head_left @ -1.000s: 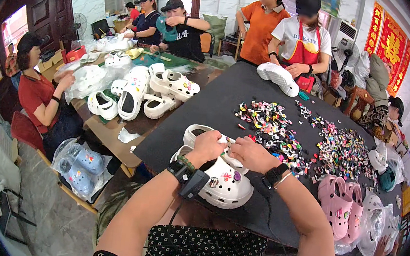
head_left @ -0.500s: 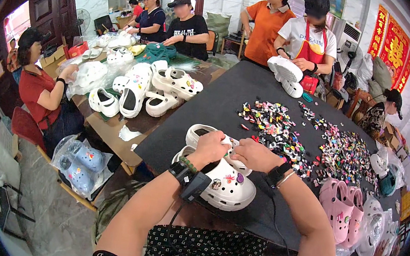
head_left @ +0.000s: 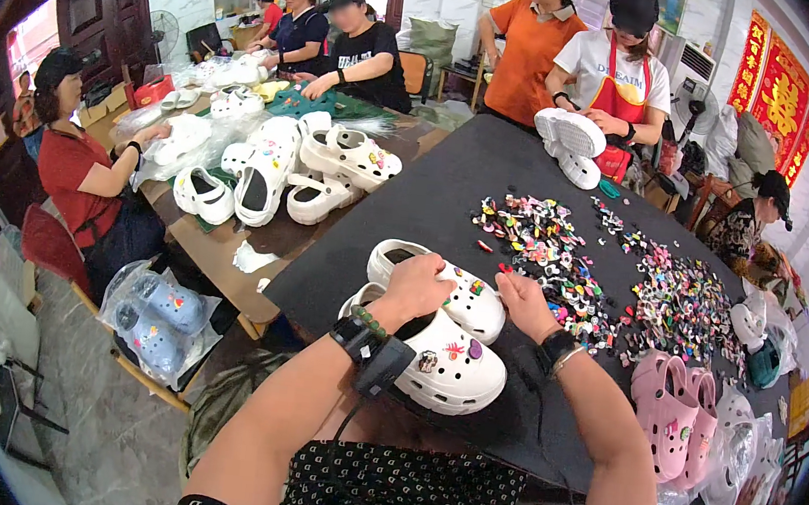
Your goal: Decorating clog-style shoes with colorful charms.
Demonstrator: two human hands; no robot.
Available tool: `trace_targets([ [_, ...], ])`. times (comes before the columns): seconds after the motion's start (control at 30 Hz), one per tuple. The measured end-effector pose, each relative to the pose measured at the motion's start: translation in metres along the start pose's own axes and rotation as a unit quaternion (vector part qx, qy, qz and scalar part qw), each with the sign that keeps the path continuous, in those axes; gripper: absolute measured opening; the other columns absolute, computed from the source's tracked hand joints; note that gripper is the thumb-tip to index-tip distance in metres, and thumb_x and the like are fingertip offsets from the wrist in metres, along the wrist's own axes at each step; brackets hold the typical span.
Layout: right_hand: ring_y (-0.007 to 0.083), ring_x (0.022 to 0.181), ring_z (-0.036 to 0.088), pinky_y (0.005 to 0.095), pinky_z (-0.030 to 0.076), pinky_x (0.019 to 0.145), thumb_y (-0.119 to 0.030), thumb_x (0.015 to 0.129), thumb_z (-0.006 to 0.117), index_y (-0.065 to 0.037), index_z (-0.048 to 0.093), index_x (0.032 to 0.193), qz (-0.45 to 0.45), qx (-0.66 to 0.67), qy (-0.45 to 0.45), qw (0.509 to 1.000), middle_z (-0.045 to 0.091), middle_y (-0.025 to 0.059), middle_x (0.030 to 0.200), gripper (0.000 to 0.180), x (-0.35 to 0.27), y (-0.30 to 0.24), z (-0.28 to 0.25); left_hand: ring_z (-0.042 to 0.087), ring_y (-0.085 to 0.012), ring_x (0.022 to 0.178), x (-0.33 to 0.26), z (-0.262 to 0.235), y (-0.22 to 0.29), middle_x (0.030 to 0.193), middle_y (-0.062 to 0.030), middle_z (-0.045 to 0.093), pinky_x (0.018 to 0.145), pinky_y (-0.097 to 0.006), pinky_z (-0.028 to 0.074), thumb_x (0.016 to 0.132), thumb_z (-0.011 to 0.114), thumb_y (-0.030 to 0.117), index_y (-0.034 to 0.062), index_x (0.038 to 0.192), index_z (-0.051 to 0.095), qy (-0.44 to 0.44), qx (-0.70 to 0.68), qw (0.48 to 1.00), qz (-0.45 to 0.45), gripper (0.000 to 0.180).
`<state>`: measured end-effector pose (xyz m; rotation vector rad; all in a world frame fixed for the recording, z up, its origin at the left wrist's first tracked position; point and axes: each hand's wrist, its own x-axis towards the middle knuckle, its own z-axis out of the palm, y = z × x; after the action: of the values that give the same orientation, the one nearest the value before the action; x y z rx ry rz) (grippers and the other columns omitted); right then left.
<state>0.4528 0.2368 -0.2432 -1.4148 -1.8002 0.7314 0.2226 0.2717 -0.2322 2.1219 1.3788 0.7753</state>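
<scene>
Two white clogs lie side by side on the black-covered table before me. The nearer clog [head_left: 450,381] carries a red charm, a purple one and a dark picture charm on its toe. On the farther clog [head_left: 474,306], small coloured charms show across the upper. My left hand [head_left: 417,288] is closed on the farther clog near its opening, the fingertips partly hidden. Just right of that clog's toe is my right hand [head_left: 523,303], its fingers pinched together. Anything between them is too small or hidden to make out.
Loose colourful charms [head_left: 547,253] lie in heaps beyond and right of my right hand. Pink clogs [head_left: 668,418] and bagged white clogs stand at the right. More white clogs [head_left: 271,165] crowd the brown table at left. Several co-workers surround the tables; one holds white clogs [head_left: 574,142].
My right hand has moved right, off the farther clog and away from my left hand, uncovering the clog's toe. The left hand stays on the clog.
</scene>
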Motion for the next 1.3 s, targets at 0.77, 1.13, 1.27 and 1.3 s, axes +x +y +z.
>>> trace_targets([
  [0.77,0.0445,0.094,0.063,0.0514,0.050,0.081,-0.033,0.085,0.068,0.001,0.057,0.097,0.227,-0.333,0.085,0.911,0.066,0.0263,0.096,0.038,-0.123,0.038,-0.097,0.068,-0.0159,0.069,0.006,-0.095,-0.044,0.079,-0.0121,0.069,0.064,-0.027,0.054,0.090,0.061,0.006,-0.0045,0.091,0.061,0.064,-0.154,0.985,0.051,0.011],
  [1.13,0.0436,0.099,0.058,0.0456,0.051,0.083,-0.004,0.079,0.067,0.000,0.049,0.118,0.054,-0.382,0.143,0.912,0.052,0.0232,0.117,0.043,-0.150,0.022,-0.081,0.054,-0.0339,0.116,-0.036,-0.133,-0.028,0.128,-0.0170,0.055,0.099,-0.042,0.042,0.080,0.074,0.029,0.0061,0.115,0.062,-0.058,0.109,0.962,0.242,0.043],
  [1.27,0.0429,0.091,0.057,0.0469,0.050,0.077,-0.003,0.081,0.065,0.000,0.056,0.101,-0.023,-0.316,0.152,0.936,0.055,0.0225,0.102,0.023,-0.171,-0.006,-0.061,0.044,-0.0374,0.131,-0.028,-0.129,-0.025,0.152,-0.0195,0.034,0.110,-0.042,0.035,0.076,0.077,0.034,0.0090,0.142,0.043,-0.250,0.195,0.922,0.222,0.079],
  [1.3,0.0425,0.090,0.058,0.0469,0.050,0.076,-0.002,0.081,0.065,0.000,0.057,0.098,-0.025,-0.306,0.151,0.940,0.055,0.0222,0.100,0.020,-0.174,-0.010,-0.053,0.043,-0.0368,0.132,-0.024,-0.125,-0.030,0.153,-0.0194,0.033,0.111,-0.041,0.034,0.075,0.077,0.033,0.0089,0.144,0.040,-0.277,0.198,0.915,0.214,0.081],
])
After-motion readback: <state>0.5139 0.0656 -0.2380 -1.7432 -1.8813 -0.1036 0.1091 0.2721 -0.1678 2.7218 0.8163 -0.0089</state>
